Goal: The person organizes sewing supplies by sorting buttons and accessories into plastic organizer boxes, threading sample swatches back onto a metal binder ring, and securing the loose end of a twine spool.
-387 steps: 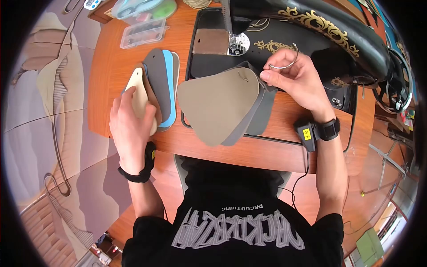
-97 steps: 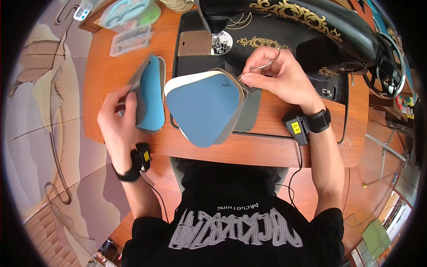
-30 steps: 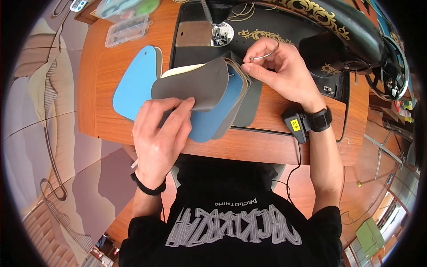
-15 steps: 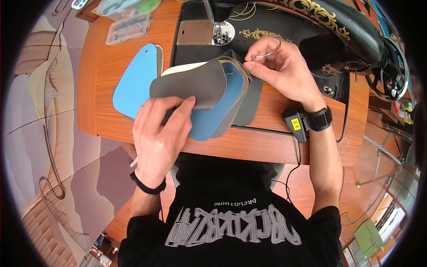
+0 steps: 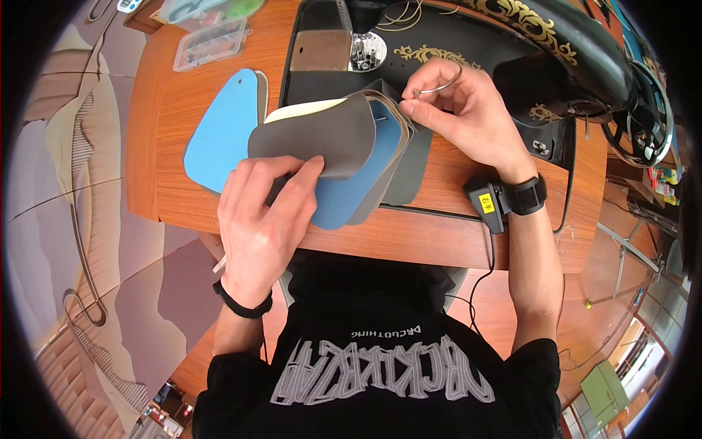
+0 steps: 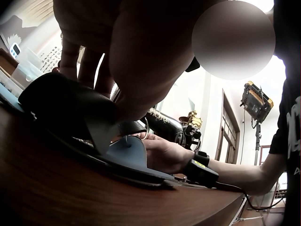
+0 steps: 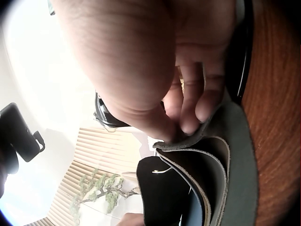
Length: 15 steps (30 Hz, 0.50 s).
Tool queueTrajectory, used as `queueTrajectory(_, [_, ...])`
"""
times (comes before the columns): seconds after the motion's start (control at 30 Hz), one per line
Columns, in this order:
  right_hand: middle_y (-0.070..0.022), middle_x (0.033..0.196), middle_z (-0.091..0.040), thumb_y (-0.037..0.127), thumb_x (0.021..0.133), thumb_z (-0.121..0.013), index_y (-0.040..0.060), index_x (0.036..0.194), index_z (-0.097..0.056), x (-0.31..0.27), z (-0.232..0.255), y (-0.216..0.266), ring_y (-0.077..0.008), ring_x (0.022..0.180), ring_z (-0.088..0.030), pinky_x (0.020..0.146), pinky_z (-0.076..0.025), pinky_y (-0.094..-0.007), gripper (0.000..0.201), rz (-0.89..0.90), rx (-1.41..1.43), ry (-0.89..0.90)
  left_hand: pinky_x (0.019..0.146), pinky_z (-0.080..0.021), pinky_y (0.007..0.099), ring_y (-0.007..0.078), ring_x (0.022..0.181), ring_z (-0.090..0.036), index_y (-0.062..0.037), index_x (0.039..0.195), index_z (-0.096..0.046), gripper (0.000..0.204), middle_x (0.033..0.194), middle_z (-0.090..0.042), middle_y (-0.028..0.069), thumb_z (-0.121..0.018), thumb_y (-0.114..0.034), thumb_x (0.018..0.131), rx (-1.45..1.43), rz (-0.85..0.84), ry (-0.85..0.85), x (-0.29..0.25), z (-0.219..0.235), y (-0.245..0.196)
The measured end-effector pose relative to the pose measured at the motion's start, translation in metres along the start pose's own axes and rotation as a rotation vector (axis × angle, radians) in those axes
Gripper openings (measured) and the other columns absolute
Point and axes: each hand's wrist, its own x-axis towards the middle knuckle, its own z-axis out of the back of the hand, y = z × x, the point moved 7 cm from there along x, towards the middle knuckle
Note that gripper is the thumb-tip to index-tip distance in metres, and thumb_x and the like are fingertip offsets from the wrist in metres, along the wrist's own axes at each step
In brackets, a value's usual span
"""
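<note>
My left hand (image 5: pixel 263 212) pinches a dark brown-grey leather swatch (image 5: pixel 311 139) by its wide end, over a fanned stack. Directly beneath it lies a blue swatch (image 5: pixel 351 194), with a cream swatch (image 5: pixel 307 110) and several grey ones lower down. A thin metal ring (image 5: pixel 443 88) is open, and its free end (image 7: pixel 164 171) pokes up through the blue swatch beside the dark swatch's narrow tip. My right hand (image 5: pixel 468 121) grips the ring and the stack's narrow corner between thumb and fingers. To the left, a light blue swatch (image 5: pixel 219 139) with a punched hole tops a smaller pile.
A black sewing machine (image 5: pixel 541 40) with gold ornament stands behind the hands, its bed (image 5: pixel 322 89) reaching under the stack. A clear plastic case (image 5: pixel 212 45) and a tub with scissors sit at the table's back left. A cable (image 5: pixel 479 285) hangs from the right wrist camera.
The cream and blue swatches have joined the stack on the ring. The left hand has carried the dark swatch rightward from the pile, uncovering the light blue one. Over the last second both hands barely move.
</note>
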Motion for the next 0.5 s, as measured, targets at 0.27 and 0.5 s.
queueTrajectory(0.27, [0.0025, 0.093, -0.07, 0.008, 0.095, -0.076, 0.0052, 0.102, -0.068, -0.0004, 0.0012, -0.0029, -0.0046, 0.085, -0.065, 0.078, -0.053, -0.0235, 0.01, -0.014, 0.029, 0.023, 0.072, -0.049, 0.0369, 0.023, 0.086, -0.06, -0.0084, 0.109, -0.077, 0.043, 0.097, -0.065, 0.0026, -0.078, 0.003, 0.067, 0.0, 0.006, 0.006, 0.001, 0.0009, -0.0006])
queueTrajectory(0.5, [0.0029, 0.094, -0.07, 0.007, 0.095, -0.075, 0.0054, 0.103, -0.068, 0.0001, 0.0024, -0.003, -0.004, 0.085, -0.065, 0.078, -0.053, -0.0226, 0.011, 0.005, 0.035, 0.005, 0.073, -0.049, 0.0369, 0.0231, 0.086, -0.06, -0.0094, 0.109, -0.077, 0.042, 0.098, -0.065, 0.0023, -0.077, 0.002, 0.068, 0.019, 0.009, 0.027, -0.0013, -0.0017, 0.0012])
